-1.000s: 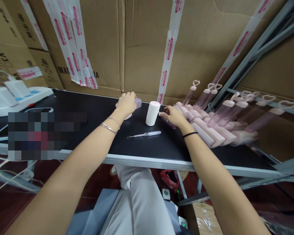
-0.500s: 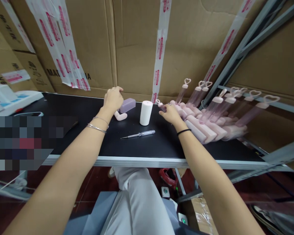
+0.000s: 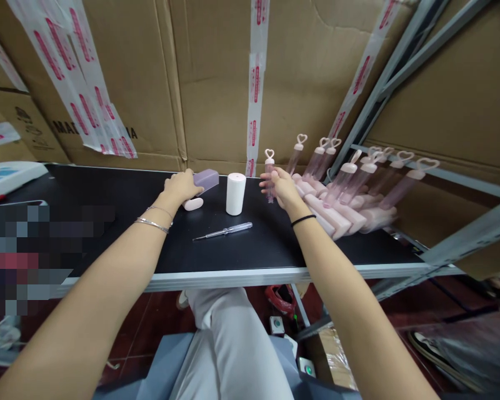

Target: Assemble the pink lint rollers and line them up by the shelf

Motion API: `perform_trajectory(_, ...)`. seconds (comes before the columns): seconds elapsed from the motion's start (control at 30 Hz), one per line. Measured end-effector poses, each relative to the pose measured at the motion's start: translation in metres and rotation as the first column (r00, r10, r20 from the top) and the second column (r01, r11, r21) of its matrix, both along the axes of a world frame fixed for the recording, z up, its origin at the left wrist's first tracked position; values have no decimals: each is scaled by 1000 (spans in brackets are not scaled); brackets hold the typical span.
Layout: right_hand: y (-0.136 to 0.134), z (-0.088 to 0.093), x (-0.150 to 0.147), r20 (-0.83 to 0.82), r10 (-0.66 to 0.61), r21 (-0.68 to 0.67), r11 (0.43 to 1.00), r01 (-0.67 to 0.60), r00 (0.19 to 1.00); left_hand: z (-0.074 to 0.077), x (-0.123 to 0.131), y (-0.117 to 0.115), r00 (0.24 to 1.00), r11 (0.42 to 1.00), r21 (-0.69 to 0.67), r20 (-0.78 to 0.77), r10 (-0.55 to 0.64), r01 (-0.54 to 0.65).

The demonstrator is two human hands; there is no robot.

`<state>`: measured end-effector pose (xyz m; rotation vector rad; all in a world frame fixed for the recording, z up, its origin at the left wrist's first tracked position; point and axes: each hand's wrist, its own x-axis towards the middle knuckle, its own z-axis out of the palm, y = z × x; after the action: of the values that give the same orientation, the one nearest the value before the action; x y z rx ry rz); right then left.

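Observation:
My right hand [image 3: 281,186] holds a clear pink tube with a heart-shaped top [image 3: 269,173] upright, its fingers showing on the left side of the tube. My left hand [image 3: 180,187] is bent down at the left end of a purple block [image 3: 207,180], fingers curled. Whatever lies under those fingers is hidden. A rounded pale pink piece [image 3: 193,204] shows just below them, partly covered by the hand. Between the two hands a white cylinder [image 3: 235,194] stands on the black tabletop. In front of it lies a clear-handled screwdriver [image 3: 227,230].
Several pink pieces [image 3: 335,214] are heaped at the right, with more heart-topped tubes [image 3: 323,155] sticking up among them. Cardboard [image 3: 212,83] walls off the back. A metal shelf frame [image 3: 404,61] rises on the right. The table's front edge [image 3: 241,276] is metal.
The heart-topped tube at my right hand was tilted low and now stands upright in it. My left hand has come down over the pink piece. The camera view has shifted slightly.

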<state>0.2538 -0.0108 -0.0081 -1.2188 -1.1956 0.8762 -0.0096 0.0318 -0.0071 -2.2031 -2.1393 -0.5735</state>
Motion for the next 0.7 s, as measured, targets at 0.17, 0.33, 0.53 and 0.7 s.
perform_trajectory(0.17, -2, 1, 1, -28, 28, -11, 1000, -28, 999, 9, 3, -6, 979, 991, 134, 197, -48, 21)
perform_trajectory(0.33, 5, -9, 10, 338, -160, -41, 982, 184, 928, 16, 9, -7, 876, 950, 310, 465, -127, -27)
perform_trajectory(0.53, 8, -19, 18, 757, -132, -24, 973, 229, 640, 19, 13, 5, 316, 958, 282, 914, -254, -47)
perform_trajectory(0.7, 7, -22, 19, 820, -46, -91, 974, 209, 570, 23, 7, 7, 80, 978, 207, 975, -206, -8)
